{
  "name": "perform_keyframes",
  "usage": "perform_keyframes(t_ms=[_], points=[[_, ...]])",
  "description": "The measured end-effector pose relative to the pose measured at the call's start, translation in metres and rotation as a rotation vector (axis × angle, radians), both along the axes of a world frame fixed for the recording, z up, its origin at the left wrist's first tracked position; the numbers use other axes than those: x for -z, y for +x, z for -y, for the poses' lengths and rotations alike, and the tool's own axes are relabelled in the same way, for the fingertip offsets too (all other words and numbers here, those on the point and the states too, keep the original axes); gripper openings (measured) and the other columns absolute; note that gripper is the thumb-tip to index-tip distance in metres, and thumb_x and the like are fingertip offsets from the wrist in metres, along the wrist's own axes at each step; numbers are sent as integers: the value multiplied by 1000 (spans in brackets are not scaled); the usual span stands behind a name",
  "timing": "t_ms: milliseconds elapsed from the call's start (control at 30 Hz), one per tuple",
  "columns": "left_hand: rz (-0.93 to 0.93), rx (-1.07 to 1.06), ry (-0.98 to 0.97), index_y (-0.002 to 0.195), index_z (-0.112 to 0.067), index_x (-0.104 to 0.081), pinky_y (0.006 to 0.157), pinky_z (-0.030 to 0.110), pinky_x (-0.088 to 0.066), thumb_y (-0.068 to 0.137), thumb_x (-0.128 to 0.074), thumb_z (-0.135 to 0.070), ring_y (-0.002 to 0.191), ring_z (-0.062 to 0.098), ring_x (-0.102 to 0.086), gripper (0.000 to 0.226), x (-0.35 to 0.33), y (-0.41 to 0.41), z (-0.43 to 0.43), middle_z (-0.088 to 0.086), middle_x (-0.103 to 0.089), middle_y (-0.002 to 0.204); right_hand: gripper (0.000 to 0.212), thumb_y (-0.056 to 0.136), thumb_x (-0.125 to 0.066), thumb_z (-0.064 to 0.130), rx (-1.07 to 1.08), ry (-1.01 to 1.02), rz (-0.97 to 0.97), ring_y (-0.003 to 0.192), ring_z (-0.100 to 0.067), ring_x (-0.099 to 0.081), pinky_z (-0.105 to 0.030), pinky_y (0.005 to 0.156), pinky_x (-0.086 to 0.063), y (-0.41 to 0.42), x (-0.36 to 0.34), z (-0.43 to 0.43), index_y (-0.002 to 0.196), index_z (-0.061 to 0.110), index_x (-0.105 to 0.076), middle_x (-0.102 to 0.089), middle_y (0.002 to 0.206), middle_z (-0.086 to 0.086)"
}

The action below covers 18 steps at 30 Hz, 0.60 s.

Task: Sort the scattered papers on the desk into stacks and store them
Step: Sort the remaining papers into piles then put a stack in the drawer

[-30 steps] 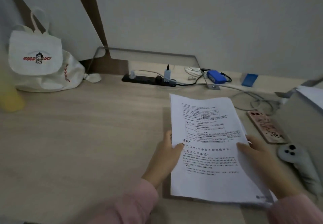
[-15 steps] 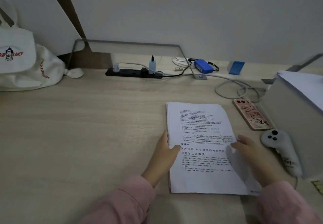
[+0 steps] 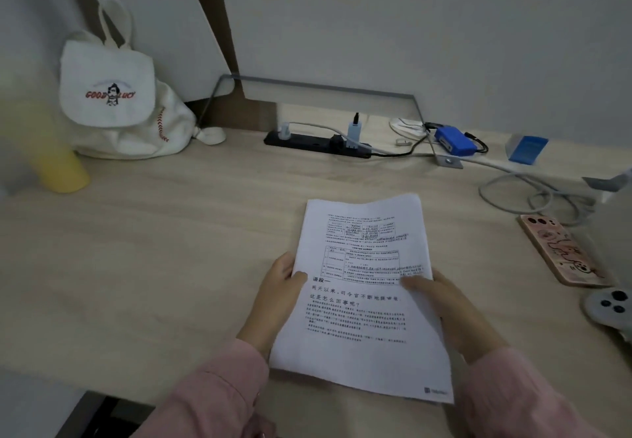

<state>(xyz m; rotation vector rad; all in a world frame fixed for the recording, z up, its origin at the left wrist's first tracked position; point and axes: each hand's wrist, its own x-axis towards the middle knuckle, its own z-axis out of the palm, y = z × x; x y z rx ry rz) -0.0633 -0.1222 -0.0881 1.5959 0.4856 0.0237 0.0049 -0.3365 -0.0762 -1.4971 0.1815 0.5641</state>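
A stack of white printed papers [image 3: 362, 300] is held just above the wooden desk [image 3: 154, 259], in front of me at centre right. My left hand [image 3: 277, 297] grips its left edge, thumb on the top sheet. My right hand [image 3: 444, 311] grips the right edge, thumb lying on the page. The stack's near end tilts toward me and its lower right corner hangs over my right sleeve. Both sleeves are pink.
A white backpack [image 3: 116, 95] and a yellow cup [image 3: 58, 160] stand at the back left. A black power strip [image 3: 318, 143], a blue box [image 3: 455, 140] and cables [image 3: 533, 194] line the back. A phone [image 3: 564, 253] and a white controller [image 3: 608, 307] lie at the right beside a grey box.
The stack lay flat on the desk half a second ago; both hands now grip its sides and hold it lifted and angled. The view has swung back left.
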Motion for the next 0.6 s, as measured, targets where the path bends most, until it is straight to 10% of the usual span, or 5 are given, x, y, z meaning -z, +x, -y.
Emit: perform_keyframes(t_ms=[167, 300, 600], points=[[-18, -140, -156, 106, -20, -58, 73, 29, -53, 90, -54, -15, 89, 15, -66, 17, -6, -17, -34, -1, -66, 106, 34, 89, -48, -1, -85, 109, 86, 95, -37, -68, -48, 74, -58, -9, 2, -32, 122, 5, -54, -68, 113, -20], [32, -56, -216, 130, -20, -50, 94, 42, -51, 70, -75, -48, 104, 20, -67, 70, -27, -13, -64, 1, -67, 119, 29, 90, -50, 2, -137, 210, 182, 93, -36, -69, -45, 69, -59, -9, -23, -49, 116, 9, -59, -71, 107, -17], [521, -122, -52, 102, -21, -63, 62, 18, -54, 67, -70, -26, 81, 6, -71, 36, -96, -6, -86, -12, -75, 89, 31, 71, -65, 23, -265, 188, 508, 97, -16, -69, -23, 74, -57, 21, -90, -71, 102, 23, -71, -73, 106, 4]])
